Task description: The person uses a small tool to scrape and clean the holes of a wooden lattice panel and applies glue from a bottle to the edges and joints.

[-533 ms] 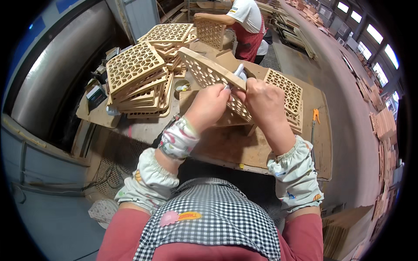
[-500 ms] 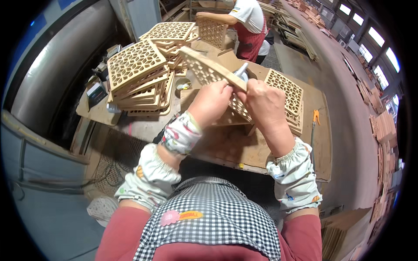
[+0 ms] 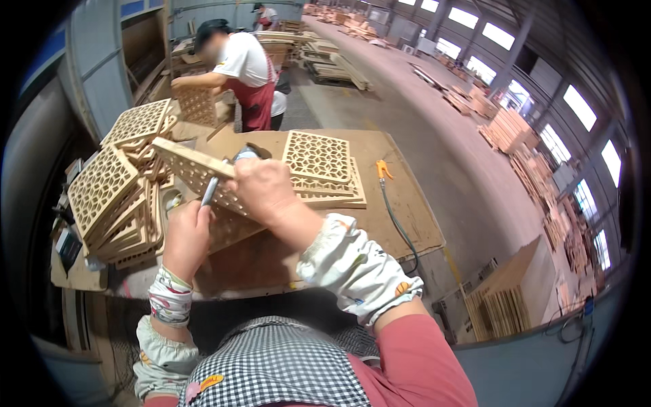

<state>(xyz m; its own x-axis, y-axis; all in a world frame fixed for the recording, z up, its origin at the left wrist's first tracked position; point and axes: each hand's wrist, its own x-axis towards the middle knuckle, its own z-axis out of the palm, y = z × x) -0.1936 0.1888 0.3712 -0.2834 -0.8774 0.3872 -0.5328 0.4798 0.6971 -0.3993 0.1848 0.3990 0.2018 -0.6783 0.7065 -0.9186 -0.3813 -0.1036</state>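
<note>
A wooden lattice panel (image 3: pixel 192 157) is tilted up on edge above the table, its thick plain edge uppermost. My right hand (image 3: pixel 263 190) is closed round the panel's near right end. Just below and left of it, my left hand (image 3: pixel 186 234) is closed on a short grey rod (image 3: pixel 209 191) that points up at the panel's perforated face. The kind of rod does not show clearly. Behind my right hand, a grey object (image 3: pixel 246 154) is partly hidden by the panel and the hand.
Lattice panels (image 3: pixel 102 183) are piled unevenly at the left. More panels (image 3: pixel 317 157) lie stacked right of my hands. An orange-tipped air gun (image 3: pixel 384 169) with a hose rests on the brown tabletop (image 3: pixel 403 224). Across the table a co-worker (image 3: pixel 247 74) holds another panel (image 3: pixel 196 105).
The view has swung to the right. My left hand has come off the panel's edge to below it, and the grey rod now shows in it. My right hand still grips the panel.
</note>
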